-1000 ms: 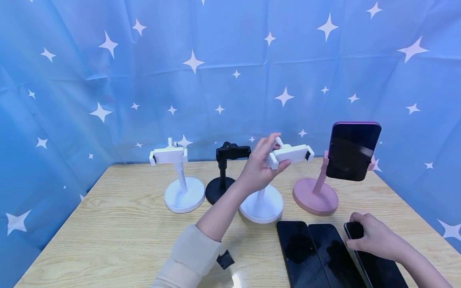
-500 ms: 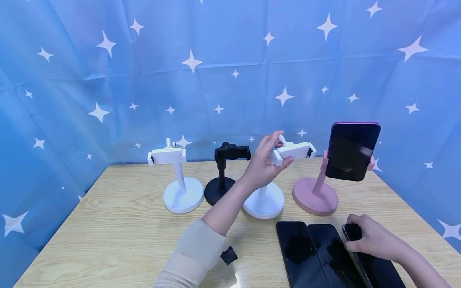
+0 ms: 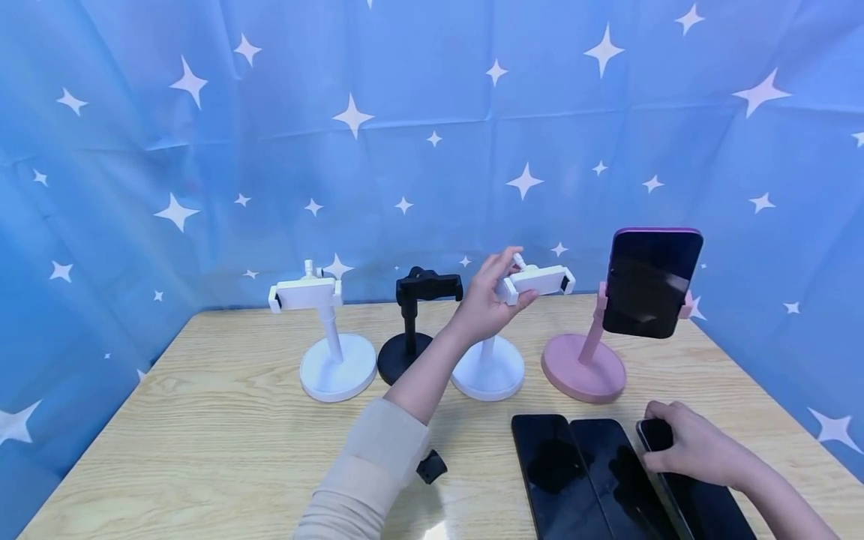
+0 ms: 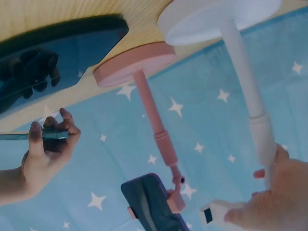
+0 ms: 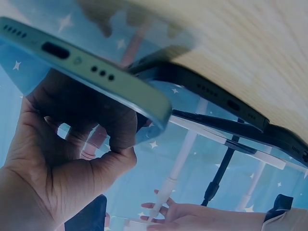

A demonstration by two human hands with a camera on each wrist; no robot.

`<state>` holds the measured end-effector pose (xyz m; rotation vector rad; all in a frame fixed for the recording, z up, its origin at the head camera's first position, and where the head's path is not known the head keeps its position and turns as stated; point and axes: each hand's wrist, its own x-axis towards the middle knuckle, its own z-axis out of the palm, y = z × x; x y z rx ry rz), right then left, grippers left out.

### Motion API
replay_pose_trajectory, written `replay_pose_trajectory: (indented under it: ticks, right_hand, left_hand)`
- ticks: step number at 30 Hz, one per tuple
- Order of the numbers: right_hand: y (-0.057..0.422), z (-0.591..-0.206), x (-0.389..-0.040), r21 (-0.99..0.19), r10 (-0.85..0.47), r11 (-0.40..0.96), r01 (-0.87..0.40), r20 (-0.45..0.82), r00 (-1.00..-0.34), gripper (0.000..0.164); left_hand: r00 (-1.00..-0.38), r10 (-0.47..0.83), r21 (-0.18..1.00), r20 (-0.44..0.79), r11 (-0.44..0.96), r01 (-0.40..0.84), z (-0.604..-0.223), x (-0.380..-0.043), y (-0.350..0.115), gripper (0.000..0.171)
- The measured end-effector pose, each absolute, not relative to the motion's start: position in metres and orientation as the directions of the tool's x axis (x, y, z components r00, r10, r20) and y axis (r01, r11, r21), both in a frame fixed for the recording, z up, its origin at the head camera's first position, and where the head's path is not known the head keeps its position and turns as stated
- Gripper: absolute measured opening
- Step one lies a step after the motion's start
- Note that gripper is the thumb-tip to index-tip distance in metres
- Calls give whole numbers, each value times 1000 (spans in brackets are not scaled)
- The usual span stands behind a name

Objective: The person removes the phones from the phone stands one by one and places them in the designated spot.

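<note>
A white phone stand (image 3: 487,371) with a round base stands between a black one and a pink one. My left hand (image 3: 489,300) grips its holder at the top, the thumb on the front and the fingers behind. In the left wrist view, that hand's thumb lies on the white holder (image 4: 221,214). At the right front, my right hand (image 3: 698,446) holds the upper part of a dark phone (image 3: 709,499) by its sides. In the right wrist view, the phone's greenish end (image 5: 86,67) with port and speaker holes faces the camera.
Two more black phones (image 3: 556,480) lie side by side to the left of the right hand. Another white stand (image 3: 337,367), a black stand (image 3: 405,352) and a pink stand (image 3: 583,367) carrying a phone (image 3: 652,281) line the table's back. A small black piece (image 3: 432,466) sits by the left sleeve.
My left hand has shifted the white stand back, its base now nearer the row of other stands. The whole head view has slid slightly. My right hand keeps its hold on the phone.
</note>
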<state>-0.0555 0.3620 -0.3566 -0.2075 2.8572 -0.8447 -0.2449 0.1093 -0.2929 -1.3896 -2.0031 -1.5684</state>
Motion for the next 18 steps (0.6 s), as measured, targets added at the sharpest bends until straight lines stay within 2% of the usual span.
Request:
replay_pose_trajectory:
  ticks: [18]
  right_hand:
    - [366,-360,-61,-604,-165,794,-64,-113,-980,22]
  left_hand:
    - [-540,579,689,611,-52,723,-291,-248,104,56]
